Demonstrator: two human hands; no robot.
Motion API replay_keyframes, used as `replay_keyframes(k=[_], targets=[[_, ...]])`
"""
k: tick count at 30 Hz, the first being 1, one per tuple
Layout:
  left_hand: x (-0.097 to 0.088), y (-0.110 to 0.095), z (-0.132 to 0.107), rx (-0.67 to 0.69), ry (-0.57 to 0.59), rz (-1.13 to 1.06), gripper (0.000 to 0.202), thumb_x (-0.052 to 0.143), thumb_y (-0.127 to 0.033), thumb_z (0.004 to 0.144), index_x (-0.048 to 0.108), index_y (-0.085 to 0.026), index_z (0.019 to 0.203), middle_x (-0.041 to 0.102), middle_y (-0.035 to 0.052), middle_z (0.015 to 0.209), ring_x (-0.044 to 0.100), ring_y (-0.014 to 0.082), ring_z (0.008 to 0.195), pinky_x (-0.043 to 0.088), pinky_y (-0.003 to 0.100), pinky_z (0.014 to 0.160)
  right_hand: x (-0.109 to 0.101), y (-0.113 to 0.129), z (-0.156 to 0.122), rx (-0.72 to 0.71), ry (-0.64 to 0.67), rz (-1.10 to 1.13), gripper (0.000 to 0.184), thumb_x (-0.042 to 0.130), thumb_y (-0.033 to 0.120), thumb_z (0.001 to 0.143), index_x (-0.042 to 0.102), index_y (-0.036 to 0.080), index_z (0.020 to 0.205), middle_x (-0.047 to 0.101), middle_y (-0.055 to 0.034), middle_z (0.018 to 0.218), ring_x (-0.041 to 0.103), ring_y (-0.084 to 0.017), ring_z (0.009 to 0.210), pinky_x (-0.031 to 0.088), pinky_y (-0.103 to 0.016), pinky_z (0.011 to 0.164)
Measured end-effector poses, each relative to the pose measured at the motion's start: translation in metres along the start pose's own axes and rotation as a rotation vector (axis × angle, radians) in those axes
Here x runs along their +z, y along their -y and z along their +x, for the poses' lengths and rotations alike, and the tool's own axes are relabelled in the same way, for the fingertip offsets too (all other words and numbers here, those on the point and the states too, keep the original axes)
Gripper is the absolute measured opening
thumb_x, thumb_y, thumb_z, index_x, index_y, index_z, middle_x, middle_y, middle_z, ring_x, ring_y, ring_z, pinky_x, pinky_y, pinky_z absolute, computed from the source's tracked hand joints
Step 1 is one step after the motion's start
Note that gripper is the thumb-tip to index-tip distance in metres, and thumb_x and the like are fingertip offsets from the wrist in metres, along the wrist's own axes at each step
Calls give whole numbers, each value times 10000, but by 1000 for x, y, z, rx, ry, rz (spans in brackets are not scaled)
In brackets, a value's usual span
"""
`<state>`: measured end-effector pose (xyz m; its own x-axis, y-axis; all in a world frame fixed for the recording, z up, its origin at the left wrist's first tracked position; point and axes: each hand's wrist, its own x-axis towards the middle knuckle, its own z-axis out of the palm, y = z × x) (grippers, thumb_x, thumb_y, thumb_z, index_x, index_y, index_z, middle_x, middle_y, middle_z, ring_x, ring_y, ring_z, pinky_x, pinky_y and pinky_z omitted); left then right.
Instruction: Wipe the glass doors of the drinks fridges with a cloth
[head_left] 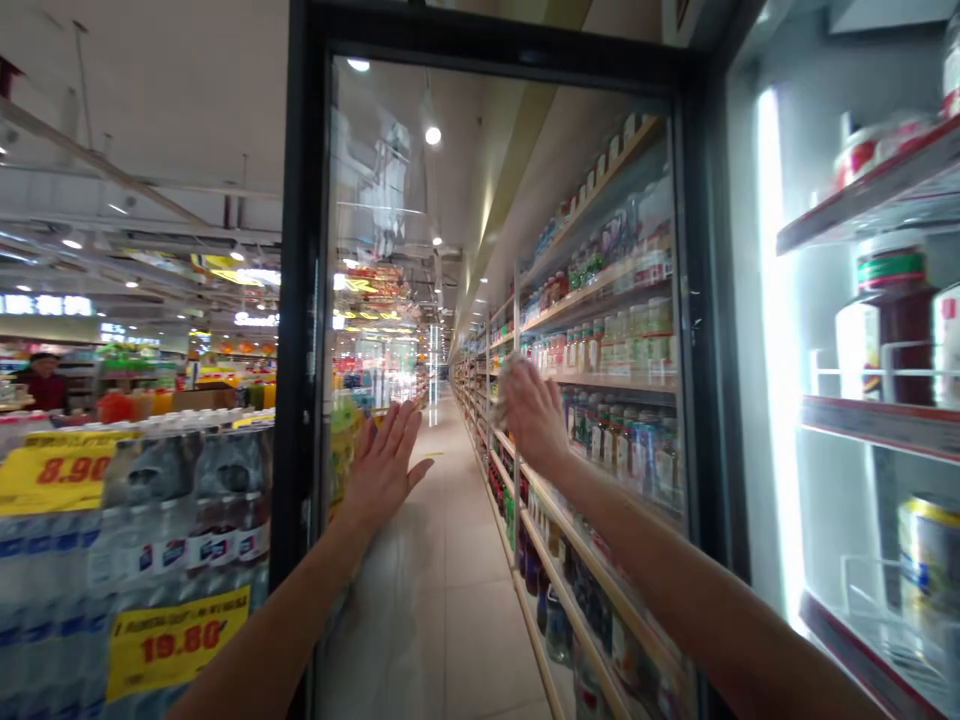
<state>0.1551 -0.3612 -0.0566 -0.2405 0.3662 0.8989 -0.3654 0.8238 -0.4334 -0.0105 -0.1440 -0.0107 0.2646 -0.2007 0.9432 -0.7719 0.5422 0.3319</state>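
A glass cooler door (480, 620) with a black frame (300, 250) stands swung open before me. My left hand (384, 458) lies flat near the left side of the pane, fingers stretched and thumb out, holding nothing. On the right, my right hand (541, 420) presses a pale crumpled cloth (513, 385) to the glass at about mid-height. The hand covers part of the cloth, and motion blurs it. Through the pane I see an aisle and long shelves of bottles (600, 345), partly mixed with reflections.
To the right, the lit cooler holds bottles (892, 310) and cans (930, 550) on wire-fronted shelves (877, 425). Left of the door stand stacked packs of bottles (187, 540) with yellow price signs (178, 640). A person (46, 385) is at the far left.
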Motion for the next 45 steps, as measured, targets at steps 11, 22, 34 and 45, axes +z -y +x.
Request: replay_keyframes(k=[11,22,34,45], targets=[[3,-14,-8,-110,-48,-12,616,327,-395,946,89,-194,1477,319,112,1480,146,203,1421,122,430,1151,-23,-40,-57,406,-139,-106,506,339,208,900,374,181,1404,369,-139,1459,244,-268,1396,279,-520,1077],[6,-49,-22,-321,-58,-31,654,381,-365,932,67,-184,1476,240,147,1506,134,274,1422,139,527,1128,-30,-60,-87,597,-270,-172,508,333,224,902,361,188,1408,361,-157,1459,269,-270,1387,307,-539,1052],[5,-53,-23,-343,-57,-21,649,371,-388,932,95,-170,1476,268,162,1494,142,263,1421,111,521,1135,-37,-74,-120,690,-318,-156,507,340,212,894,386,140,1394,340,-196,1460,265,-299,1384,294,-576,1056],[6,-52,-23,-357,-17,-77,641,353,-406,931,116,-165,1476,229,159,1506,152,279,1418,101,533,1134,-37,-59,-127,464,-181,-123,485,359,200,901,396,174,1384,384,-166,1444,284,-276,1382,301,-556,1067]])
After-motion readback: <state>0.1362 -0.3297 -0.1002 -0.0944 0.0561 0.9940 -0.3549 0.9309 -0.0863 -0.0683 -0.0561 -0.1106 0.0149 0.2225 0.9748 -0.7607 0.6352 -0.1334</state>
